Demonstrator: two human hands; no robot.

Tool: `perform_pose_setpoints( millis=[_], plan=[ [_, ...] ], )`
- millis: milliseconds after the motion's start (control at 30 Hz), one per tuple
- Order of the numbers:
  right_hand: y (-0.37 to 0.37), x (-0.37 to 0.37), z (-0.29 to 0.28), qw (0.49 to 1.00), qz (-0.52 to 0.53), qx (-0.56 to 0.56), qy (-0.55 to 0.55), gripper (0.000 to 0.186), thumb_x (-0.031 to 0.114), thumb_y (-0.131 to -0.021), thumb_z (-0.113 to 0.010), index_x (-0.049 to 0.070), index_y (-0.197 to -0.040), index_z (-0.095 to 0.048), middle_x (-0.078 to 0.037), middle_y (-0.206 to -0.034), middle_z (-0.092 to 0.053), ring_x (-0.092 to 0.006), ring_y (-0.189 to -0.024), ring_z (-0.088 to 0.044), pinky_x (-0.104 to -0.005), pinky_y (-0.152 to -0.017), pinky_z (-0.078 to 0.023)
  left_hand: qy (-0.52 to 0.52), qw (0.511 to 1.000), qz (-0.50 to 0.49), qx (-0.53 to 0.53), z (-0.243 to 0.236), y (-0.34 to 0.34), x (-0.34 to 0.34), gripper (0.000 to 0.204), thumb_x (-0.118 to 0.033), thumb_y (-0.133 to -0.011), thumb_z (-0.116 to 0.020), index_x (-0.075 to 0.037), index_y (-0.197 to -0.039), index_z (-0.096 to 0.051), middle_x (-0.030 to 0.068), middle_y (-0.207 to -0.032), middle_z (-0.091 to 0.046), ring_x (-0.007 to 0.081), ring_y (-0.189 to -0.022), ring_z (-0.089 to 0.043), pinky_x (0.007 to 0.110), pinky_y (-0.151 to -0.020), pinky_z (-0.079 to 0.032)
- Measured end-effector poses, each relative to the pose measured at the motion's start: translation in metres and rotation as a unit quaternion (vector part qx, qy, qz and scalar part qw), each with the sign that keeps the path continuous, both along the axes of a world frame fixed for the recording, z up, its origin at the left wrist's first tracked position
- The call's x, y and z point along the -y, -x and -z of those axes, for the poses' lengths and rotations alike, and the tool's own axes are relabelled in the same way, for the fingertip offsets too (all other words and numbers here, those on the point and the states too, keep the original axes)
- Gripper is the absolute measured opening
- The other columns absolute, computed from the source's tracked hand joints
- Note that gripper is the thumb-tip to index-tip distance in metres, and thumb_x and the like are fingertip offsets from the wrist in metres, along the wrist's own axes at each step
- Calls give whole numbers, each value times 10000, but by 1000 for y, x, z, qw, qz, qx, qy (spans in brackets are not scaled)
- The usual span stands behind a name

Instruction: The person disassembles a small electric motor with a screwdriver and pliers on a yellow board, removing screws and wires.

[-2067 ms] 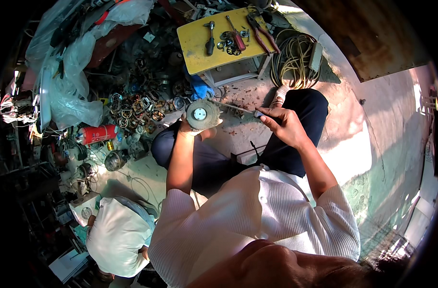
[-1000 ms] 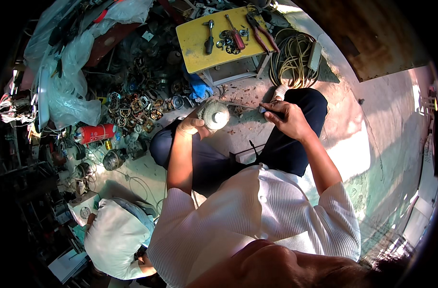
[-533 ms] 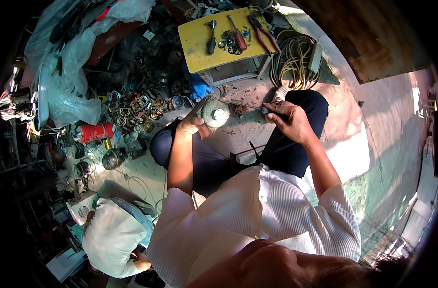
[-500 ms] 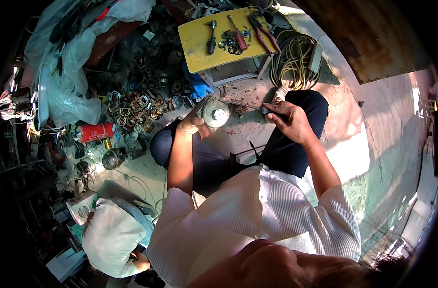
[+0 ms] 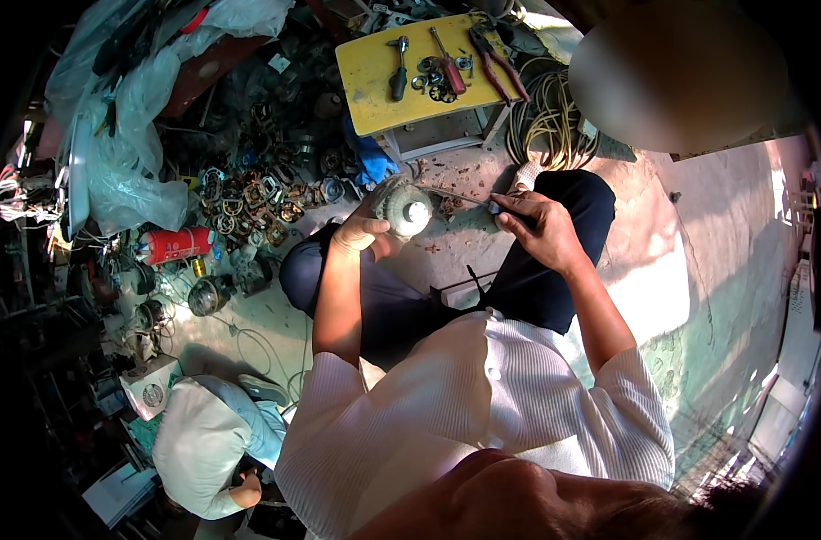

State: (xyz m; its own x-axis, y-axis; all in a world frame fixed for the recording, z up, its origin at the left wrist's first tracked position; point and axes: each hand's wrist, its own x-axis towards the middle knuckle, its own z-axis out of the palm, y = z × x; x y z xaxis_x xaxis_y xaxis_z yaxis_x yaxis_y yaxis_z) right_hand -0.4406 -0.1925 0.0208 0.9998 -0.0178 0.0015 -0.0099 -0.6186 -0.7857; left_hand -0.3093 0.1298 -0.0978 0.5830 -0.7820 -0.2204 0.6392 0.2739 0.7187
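Note:
My left hand (image 5: 361, 234) grips a round grey metal motor part (image 5: 398, 211) by its left side, above my lap. A pale round hub (image 5: 417, 212) stands out from the part's face. My right hand (image 5: 541, 227) is closed around the near end of a thin tool with a long metal shaft (image 5: 464, 196). That shaft points left, and its far end meets the upper right rim of the motor part. Most of the tool's handle is hidden by my fingers.
Ahead, a low yellow table (image 5: 365, 85) bears a ratchet (image 5: 399, 70), a red-handled screwdriver (image 5: 449, 65), red-handled pliers (image 5: 497, 67) and small rings. Coiled cable (image 5: 550, 121) lies right of it. Metal parts (image 5: 257, 198) are heaped left. Another person (image 5: 203, 441) bends at lower left.
The motor part and the tool have shifted only slightly; both hands keep their hold. The other person's arm has moved a little. A blurred oval now covers part of the brown panel at upper right.

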Motion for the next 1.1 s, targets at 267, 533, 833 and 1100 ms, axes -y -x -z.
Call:
perform_pose_setpoints(
  millis=[267,533,833,1100],
  plan=[
    [1,-7,-5,1000,14,-7,6,311,178,-860,-703,136,-1168,-712,-118,-797,-620,-301,-755,-614,-379,-737,-500,-45,998,-20,32,-23,3,6,974,-166,-613,-822,-25,-1465,-371,116,-1364,-525,252,-1284,-478,375,-1113,-345],
    [7,-33,12,994,89,43,48,298,147,-831,-704,141,-1128,-727,-103,-788,-617,-307,-718,-632,-392,-658,-524,-78,993,-69,57,-18,3,17,923,-212,-644,-870,-31,-1426,-414,99,-1313,-550,238,-1192,-545,384,-1004,-459],
    [12,-48,27,948,85,150,269,291,148,-818,-714,178,-1107,-719,-28,-790,-597,-239,-698,-637,-343,-593,-519,-107,992,-27,64,-11,-1,18,825,-326,-706,-841,-48,-1387,-467,86,-1221,-607,219,-1108,-596,381,-908,-523],
    [2,-31,13,989,127,5,71,331,87,-854,-691,116,-1184,-697,-92,-968,-665,-264,-825,-666,-313,-749,-521,-5,997,-58,-53,12,21,19,938,-692,-786,-646,-47,-1424,-407,152,-1394,-502,301,-1291,-491,505,-1086,-404]
  ],
)
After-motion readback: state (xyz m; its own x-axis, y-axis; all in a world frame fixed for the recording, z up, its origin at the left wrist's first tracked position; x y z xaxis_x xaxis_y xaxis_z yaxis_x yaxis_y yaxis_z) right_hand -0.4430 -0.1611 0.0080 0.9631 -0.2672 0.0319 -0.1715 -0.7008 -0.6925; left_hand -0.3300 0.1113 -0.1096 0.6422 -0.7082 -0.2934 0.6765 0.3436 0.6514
